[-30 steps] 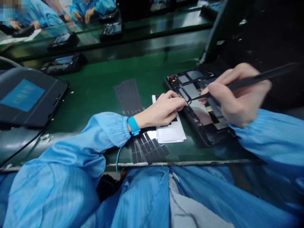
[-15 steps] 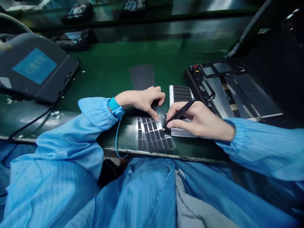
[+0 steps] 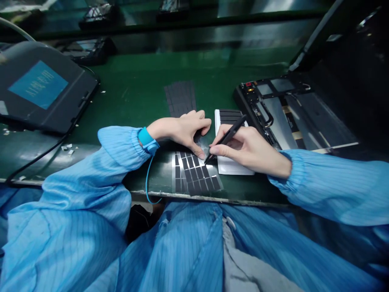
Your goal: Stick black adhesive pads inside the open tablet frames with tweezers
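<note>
My left hand (image 3: 190, 129) lies over a clear sheet of black rectangular stickers (image 3: 197, 174), its thumb down on the sheet and its fingers apart. My right hand (image 3: 247, 150) grips black tweezers (image 3: 229, 134) in a pinch, tilted with the tips down at the sheet's upper right, close to my left thumb. A white card with black strips (image 3: 232, 167) lies beneath my right hand and is partly hidden by it. Beyond my left hand rest dark grey strip sheets (image 3: 180, 97).
An opened device with its inner parts showing (image 3: 288, 113) stands at right. On the left are a grey case with a blue label (image 3: 45, 89), a black cable (image 3: 39, 158) and white scraps (image 3: 69, 149). A blue wrist strap (image 3: 147, 140) trails its cord over the table edge (image 3: 182, 195).
My right hand has shifted slightly left and up with the tweezers, their tips now nearer my left thumb. My left hand stays almost where it was. The view has shifted slightly.
</note>
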Available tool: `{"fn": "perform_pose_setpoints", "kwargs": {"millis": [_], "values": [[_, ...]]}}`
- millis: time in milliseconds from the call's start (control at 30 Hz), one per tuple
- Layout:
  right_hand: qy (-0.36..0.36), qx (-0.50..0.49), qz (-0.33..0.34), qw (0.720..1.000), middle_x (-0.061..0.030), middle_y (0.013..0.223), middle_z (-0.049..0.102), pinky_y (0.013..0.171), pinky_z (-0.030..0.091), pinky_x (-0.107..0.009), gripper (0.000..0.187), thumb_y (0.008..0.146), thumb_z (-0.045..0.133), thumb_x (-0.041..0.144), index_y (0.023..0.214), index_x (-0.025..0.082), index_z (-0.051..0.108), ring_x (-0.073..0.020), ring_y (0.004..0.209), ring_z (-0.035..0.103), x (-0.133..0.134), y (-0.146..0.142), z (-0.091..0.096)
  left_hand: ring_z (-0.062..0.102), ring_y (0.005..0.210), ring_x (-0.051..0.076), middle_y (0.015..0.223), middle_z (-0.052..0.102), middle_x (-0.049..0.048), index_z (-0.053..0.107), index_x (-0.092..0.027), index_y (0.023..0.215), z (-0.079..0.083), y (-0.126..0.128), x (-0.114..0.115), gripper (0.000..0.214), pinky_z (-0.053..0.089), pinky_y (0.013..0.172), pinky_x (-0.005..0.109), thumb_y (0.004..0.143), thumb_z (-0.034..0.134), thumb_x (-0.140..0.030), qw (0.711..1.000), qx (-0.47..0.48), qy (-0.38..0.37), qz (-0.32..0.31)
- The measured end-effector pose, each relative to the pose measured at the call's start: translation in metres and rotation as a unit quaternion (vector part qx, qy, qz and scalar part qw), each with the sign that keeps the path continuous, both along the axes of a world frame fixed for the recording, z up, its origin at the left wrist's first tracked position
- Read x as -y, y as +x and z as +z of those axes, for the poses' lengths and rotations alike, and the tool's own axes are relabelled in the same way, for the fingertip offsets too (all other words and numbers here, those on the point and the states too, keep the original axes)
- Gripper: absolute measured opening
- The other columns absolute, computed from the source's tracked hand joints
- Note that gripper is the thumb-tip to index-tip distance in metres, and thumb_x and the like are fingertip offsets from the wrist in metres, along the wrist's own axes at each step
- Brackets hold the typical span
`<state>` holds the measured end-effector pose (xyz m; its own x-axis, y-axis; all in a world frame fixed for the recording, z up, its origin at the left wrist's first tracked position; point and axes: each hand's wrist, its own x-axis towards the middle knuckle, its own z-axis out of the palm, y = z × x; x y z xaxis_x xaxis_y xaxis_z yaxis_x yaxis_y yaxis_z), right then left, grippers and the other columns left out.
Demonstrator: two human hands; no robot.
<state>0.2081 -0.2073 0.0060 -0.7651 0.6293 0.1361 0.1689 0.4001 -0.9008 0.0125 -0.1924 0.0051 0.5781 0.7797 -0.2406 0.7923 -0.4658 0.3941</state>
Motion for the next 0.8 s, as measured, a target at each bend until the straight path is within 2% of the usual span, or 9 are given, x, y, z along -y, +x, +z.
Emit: {"fn": "perform_pose_setpoints", "kwargs": {"millis": [100, 167, 233, 300, 400, 500, 600, 700, 800], "values": [[-0.002, -0.010, 0.004, 1.000, -0.0022, 0.073, 0.061, 0.064, 0.049, -0.027, 0.027, 0.074, 0.068, 0.039, 0.072, 0.013, 0.062, -0.0138, 0.067, 0.059, 0.001, -0.001, 0.002, 0.039, 0.087, 0.021, 0.090, 0.039, 0.0026, 0.046, -0.018, 0.081, -0.001, -0.001, -0.001, 0.054, 0.035, 0.079, 0.034, 0.051, 0.073, -0.054, 1.000, 0.008, 0.000, -0.006], [-0.014, -0.033, -0.016, 0.999, -0.0012, 0.070, 0.060, 0.059, 0.049, -0.025, 0.028, 0.074, 0.069, 0.039, 0.072, 0.013, 0.060, -0.0128, 0.064, 0.060, -0.001, 0.001, 0.012, 0.039, 0.087, 0.021, 0.089, 0.039, 0.0028, 0.048, -0.019, 0.084, 0.000, -0.003, 0.000, 0.054, 0.036, 0.079, 0.034, 0.052, 0.073, -0.055, 1.000, 0.003, -0.003, -0.011], [-0.014, -0.065, -0.051, 0.996, -0.0002, 0.067, 0.060, 0.055, 0.048, -0.022, 0.029, 0.075, 0.068, 0.039, 0.071, 0.012, 0.056, -0.0112, 0.061, 0.060, -0.008, 0.009, 0.028, 0.040, 0.087, 0.021, 0.089, 0.040, 0.0033, 0.049, -0.018, 0.085, 0.003, -0.005, 0.001, 0.055, 0.037, 0.078, 0.034, 0.052, 0.073, -0.055, 1.000, -0.002, -0.002, -0.013], [0.018, -0.091, -0.101, 0.990, 0.0005, 0.065, 0.059, 0.052, 0.047, -0.019, 0.029, 0.077, 0.066, 0.037, 0.070, 0.012, 0.054, -0.0097, 0.060, 0.060, -0.021, 0.023, 0.046, 0.041, 0.085, 0.020, 0.088, 0.042, 0.0033, 0.050, -0.018, 0.082, 0.009, -0.005, 0.001, 0.054, 0.038, 0.075, 0.032, 0.052, 0.073, -0.056, 1.000, 0.001, 0.001, -0.018], [0.049, -0.070, -0.184, 0.979, 0.0013, 0.059, 0.057, 0.048, 0.047, -0.017, 0.026, 0.084, 0.059, 0.030, 0.069, 0.011, 0.052, -0.0084, 0.054, 0.058, -0.046, 0.049, 0.059, 0.043, 0.067, 0.013, 0.073, 0.045, 0.0004, 0.049, -0.017, 0.069, 0.018, 0.008, -0.001, 0.039, 0.036, 0.062, 0.026, 0.067, 0.064, -0.052, 0.998, 0.041, 0.026, 0.032], [-0.056, 0.005, -0.230, 0.972, 0.0017, 0.052, 0.054, 0.041, 0.043, -0.017, 0.027, 0.089, 0.052, 0.025, 0.066, 0.011, 0.049, -0.0069, 0.043, 0.052, -0.070, 0.063, 0.051, 0.042, 0.059, 0.011, 0.064, 0.048, -0.0013, 0.046, -0.017, 0.065, 0.018, 0.038, -0.002, 0.026, 0.035, 0.059, 0.025, 0.081, 0.051, -0.037, 0.969, 0.156, 0.149, 0.123], [-0.154, 0.047, -0.189, 0.969, 0.0019, 0.046, 0.050, 0.034, 0.037, -0.016, 0.030, 0.091, 0.049, 0.027, 0.065, 0.013, 0.046, -0.0059, 0.034, 0.045, -0.086, 0.062, 0.033, 0.048, 0.072, 0.013, 0.078, 0.053, 0.0016, 0.044, -0.018, 0.077, 0.004, 0.069, -0.002, 0.010, 0.040, 0.067, 0.027, 0.080, 0.051, -0.025, 0.921, 0.266, 0.261, 0.109], [-0.140, 0.044, -0.150, 0.978, 0.0031, 0.045, 0.050, 0.028, 0.031, -0.016, 0.026, 0.092, 0.048, 0.026, 0.069, 0.014, 0.045, -0.0052, 0.029, 0.041, -0.094, 0.058, 0.019, 0.050, 0.084, 0.015, 0.092, 0.053, 0.0057, 0.038, -0.019, 0.085, -0.011, 0.084, -0.002, 0.016, 0.043, 0.074, 0.029, 0.077, 0.053, -0.018, 0.917, 0.288, 0.270, 0.056], [-0.095, 0.038, -0.149, 0.983, 0.0046, 0.045, 0.050, 0.026, 0.031, -0.017, 0.022, 0.092, 0.047, 0.026, 0.074, 0.015, 0.045, -0.0067, 0.028, 0.042, -0.097, 0.058, 0.013, 0.050, 0.091, 0.017, 0.098, 0.051, 0.0076, 0.035, -0.020, 0.085, -0.018, 0.083, -0.001, 0.023, 0.043, 0.078, 0.032, 0.075, 0.055, -0.016, 0.921, 0.277, 0.269, 0.047]]}}
